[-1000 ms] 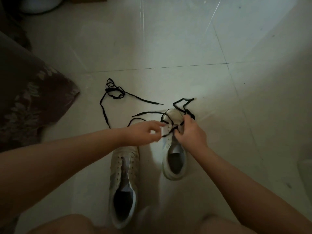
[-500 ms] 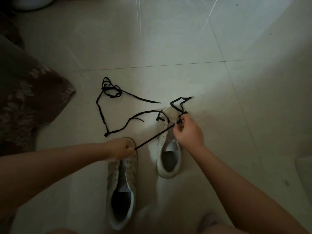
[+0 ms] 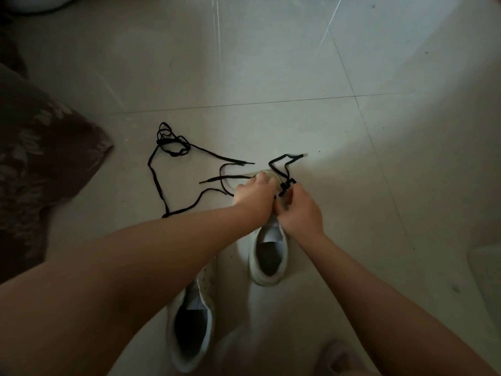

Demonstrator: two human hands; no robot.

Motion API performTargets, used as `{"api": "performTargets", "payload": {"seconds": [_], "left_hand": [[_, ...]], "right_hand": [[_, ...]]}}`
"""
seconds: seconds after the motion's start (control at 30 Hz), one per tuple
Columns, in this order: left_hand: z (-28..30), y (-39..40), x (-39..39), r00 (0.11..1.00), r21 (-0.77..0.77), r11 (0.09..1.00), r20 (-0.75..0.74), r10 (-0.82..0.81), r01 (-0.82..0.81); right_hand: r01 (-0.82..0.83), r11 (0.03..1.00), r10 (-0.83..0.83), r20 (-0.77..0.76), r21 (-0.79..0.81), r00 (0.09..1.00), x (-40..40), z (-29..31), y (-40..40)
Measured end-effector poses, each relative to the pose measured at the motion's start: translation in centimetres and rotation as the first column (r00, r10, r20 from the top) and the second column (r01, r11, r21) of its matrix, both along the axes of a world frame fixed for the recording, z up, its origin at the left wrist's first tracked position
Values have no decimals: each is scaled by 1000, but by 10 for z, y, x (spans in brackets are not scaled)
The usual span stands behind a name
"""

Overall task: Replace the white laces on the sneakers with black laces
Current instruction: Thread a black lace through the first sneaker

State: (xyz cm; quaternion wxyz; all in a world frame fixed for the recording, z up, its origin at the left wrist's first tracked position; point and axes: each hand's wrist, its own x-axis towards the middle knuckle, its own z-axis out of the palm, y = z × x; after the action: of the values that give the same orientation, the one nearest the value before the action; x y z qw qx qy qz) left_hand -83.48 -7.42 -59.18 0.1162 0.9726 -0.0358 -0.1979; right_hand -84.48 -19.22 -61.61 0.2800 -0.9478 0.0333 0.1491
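Floor [image 3: 271, 63]: pale tile, carrying everything listed. Patterned cushion or cloth [image 3: 40, 158]: dark, floral, at the person's left, well apart from the work. Near sneaker [image 3: 192, 318]: white, unlaced, lying under the left forearm, no lace in its eyelets that I can see. Far sneaker [image 3: 268, 253]: white, toe pointing away, both hands at its eyelet rows; no white lace shows anywhere. Left hand [image 3: 253, 198]: half a second ago it was drawn back over the near sneaker with a taut run of black lace; now it has come forward onto the far sneaker's toe, fingers curled, whether they pinch the lace I cannot tell. Right hand [image 3: 299, 213]: stays at the right eyelet row, fingers curled round the bunched lace there. Working black lace [image 3: 284, 169]: threaded at the toe end, its right tail looped on the floor just beyond the toe, its left tail slack beside the shoe instead of taut. Judgement: one pull-through is finished and the next eyelet is being sought; lacing is at an early stage. Spare black lace [image 3: 168, 142]: tangled coil with long tails, on the floor left of the far sneaker, untouched.
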Motion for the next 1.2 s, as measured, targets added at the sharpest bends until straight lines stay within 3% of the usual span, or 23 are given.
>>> {"api": "performTargets", "payload": {"seconds": [0.07,0.2,0.3,0.4,0.47,0.53,0.57,0.63,0.73,0.93,1.1,1.2], "left_hand": [[0,2,3,999,-45,998,-3,38,-38],[1,9,3,993,-96,989,31,-112,114],[10,33,6,985,-85,989,-119,-128,118],[17,61,2,908,89,950,-335,-254,299],[21,68,-6,800,233,836,-495,-338,497],[21,65,-8,763,309,772,-559,-325,556],[23,61,-7,790,330,785,-531,-305,525],[24,48,-4,908,299,886,-333,-253,356],[18,23,-6,991,70,993,-103,-83,90],[10,12,-7,991,22,999,-131,-37,41],[12,30,-8,979,-42,988,-132,-155,150],[18,54,-18,949,-89,977,-232,-211,196]], "right_hand": [[12,1000,-12,12,-1,1000,-2,0,-1],[14,1000,-14,22,-26,1000,-5,0,-1],[-30,999,31,30,-36,999,-3,1,-2],[-63,995,67,48,-81,997,-3,1,-1],[-76,992,80,38,-102,996,-5,1,1],[-84,991,84,-1,-108,996,-6,1,5],[-79,991,78,-15,-104,997,-5,1,6],[-54,996,52,-22,-76,998,-4,0,6],[-33,999,32,-25,-38,999,-5,0,5],[-73,995,72,-11,-72,997,-5,0,3],[-78,990,78,-9,-113,997,1,3,2],[-38,993,37,-9,-109,999,4,2,-4]]}}
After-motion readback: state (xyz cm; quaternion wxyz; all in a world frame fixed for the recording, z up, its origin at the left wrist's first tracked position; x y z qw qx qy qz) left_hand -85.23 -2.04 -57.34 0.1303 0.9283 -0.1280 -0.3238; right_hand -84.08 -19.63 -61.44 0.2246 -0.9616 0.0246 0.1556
